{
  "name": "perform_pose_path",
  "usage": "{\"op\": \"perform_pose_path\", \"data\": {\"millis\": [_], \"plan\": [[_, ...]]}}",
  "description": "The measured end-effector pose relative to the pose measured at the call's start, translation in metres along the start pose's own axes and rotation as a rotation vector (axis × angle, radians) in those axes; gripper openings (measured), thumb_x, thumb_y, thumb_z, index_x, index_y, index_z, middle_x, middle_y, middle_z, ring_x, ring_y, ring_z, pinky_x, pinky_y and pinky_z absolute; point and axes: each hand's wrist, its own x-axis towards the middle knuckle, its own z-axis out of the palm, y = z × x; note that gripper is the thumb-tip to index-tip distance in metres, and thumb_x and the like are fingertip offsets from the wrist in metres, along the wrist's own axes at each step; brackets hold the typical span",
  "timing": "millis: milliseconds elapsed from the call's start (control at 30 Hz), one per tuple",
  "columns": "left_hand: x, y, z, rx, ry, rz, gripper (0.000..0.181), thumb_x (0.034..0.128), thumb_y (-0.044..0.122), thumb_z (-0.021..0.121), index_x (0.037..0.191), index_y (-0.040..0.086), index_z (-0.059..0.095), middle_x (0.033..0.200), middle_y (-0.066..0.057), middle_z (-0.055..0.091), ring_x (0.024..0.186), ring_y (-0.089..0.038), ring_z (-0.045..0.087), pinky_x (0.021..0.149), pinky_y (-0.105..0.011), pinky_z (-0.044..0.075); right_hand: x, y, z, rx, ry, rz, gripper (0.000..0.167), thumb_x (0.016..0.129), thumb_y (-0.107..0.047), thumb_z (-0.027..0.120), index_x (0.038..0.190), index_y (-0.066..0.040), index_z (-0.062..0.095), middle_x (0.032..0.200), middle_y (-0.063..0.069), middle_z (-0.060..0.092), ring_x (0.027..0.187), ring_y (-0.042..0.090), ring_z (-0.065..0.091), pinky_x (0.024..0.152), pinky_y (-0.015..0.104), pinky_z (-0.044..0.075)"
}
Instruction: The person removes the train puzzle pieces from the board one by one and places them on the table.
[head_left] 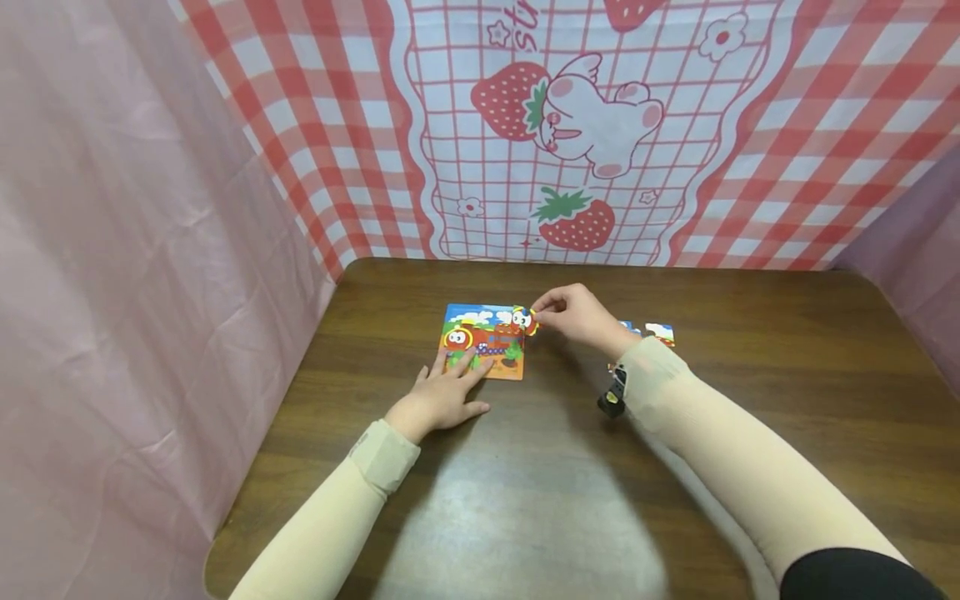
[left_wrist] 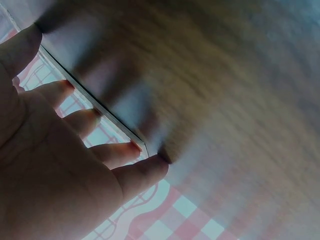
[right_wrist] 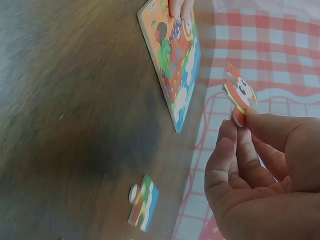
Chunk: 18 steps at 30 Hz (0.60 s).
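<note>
A square picture puzzle board (head_left: pixel 504 368) with blue sky, a red figure and orange ground lies flat on the wooden table. My left hand (head_left: pixel 438 398) rests on its lower left part, fingers spread and fairly straight; the left wrist view shows the fingertips (left_wrist: pixel 132 147) along the board's edge. Between thumb and fingers, my right hand (head_left: pixel 579 320) pinches a red and yellow puzzle piece (right_wrist: pixel 244 94) with a white-eyed face. In the right wrist view this piece is held up, apart from the board. From above it overlaps the board's upper right corner.
A loose puzzle piece (head_left: pixel 660 333) lies on the table (head_left: pixel 780 350) to the right of my right hand. Another blue and white piece (head_left: pixel 628 326) is partly hidden behind that wrist. A checked strawberry cloth (head_left: pixel 600 125) hangs at the back, a pink curtain (head_left: pixel 135 250) on the left.
</note>
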Motion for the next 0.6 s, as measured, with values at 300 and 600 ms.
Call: {"op": "perform_pose_path", "data": {"millis": [300,600], "plan": [[0.003,0.000,0.000,0.012,-0.006,0.005,0.074,0.1024,0.058,0.050,0.164,0.037,0.015,0.170,0.001,0.000,0.149,-0.047,-0.005,0.115,-0.066,0.014,-0.028,0.019,-0.029,0.043,-0.005,0.034,0.017,0.098,-0.014,0.070,0.109,-0.001,0.074,0.097,0.020,0.072,0.091,0.042,0.066,0.067,0.031,0.049],[0.000,0.000,-0.002,0.017,-0.005,0.007,0.074,0.1022,0.058,0.050,0.164,0.036,0.017,0.170,0.000,0.002,0.150,-0.046,-0.003,0.114,-0.066,0.016,-0.042,0.040,-0.044,-0.028,-0.009,0.063,0.015,0.096,-0.014,0.074,0.103,-0.001,0.076,0.087,0.014,0.073,0.080,0.031,0.066,0.062,0.029,0.047]]}}
